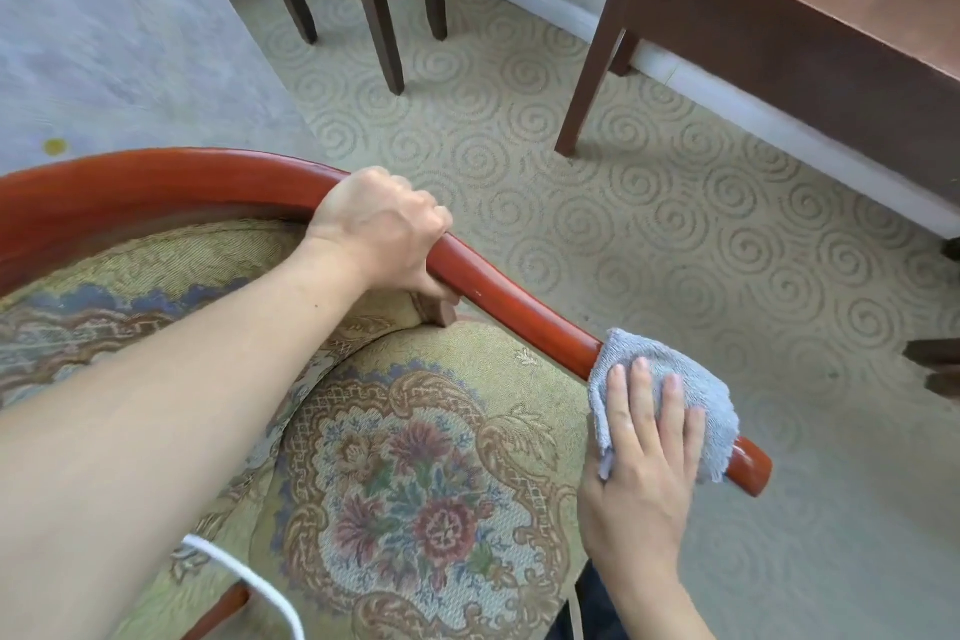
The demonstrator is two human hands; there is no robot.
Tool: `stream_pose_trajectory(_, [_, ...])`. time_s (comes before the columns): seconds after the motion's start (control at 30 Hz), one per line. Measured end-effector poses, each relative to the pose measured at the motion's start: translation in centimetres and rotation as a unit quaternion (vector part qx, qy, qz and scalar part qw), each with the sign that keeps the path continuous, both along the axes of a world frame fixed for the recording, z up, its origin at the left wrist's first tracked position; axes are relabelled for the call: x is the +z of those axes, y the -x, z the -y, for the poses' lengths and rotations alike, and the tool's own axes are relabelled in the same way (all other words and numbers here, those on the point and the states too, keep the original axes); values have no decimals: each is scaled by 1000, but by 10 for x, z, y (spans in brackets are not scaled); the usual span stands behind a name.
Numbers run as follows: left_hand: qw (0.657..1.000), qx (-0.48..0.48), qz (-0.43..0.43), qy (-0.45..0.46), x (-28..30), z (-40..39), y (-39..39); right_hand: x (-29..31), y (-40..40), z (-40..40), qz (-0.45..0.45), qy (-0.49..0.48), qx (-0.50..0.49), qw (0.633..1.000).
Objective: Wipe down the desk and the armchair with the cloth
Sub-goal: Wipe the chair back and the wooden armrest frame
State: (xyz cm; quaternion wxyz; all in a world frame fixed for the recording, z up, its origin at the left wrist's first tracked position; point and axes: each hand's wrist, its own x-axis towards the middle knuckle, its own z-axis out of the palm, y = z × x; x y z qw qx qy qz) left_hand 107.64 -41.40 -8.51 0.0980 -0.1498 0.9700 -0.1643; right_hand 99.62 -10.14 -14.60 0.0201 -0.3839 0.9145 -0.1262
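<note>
2 hands [641,452] on armchair [498,286], cloth [691,379].

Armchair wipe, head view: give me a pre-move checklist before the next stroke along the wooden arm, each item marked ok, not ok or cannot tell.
1. Cloth draped over the armrest near its end: ok.
2. Right hand flat on the cloth: ok.
3. Left hand gripping the rail, steadying the armchair: ok.
4. Rail between the hands bare for the stroke: ok.
5. Cloth clean enough: cannot tell.
6. Desk already wiped: cannot tell.
</note>
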Motion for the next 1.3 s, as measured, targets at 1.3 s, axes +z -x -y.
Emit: stream_pose_trajectory(1.3, [997, 20, 0, -75, 3, -9, 3, 13, 17, 5, 2, -32, 112, 993])
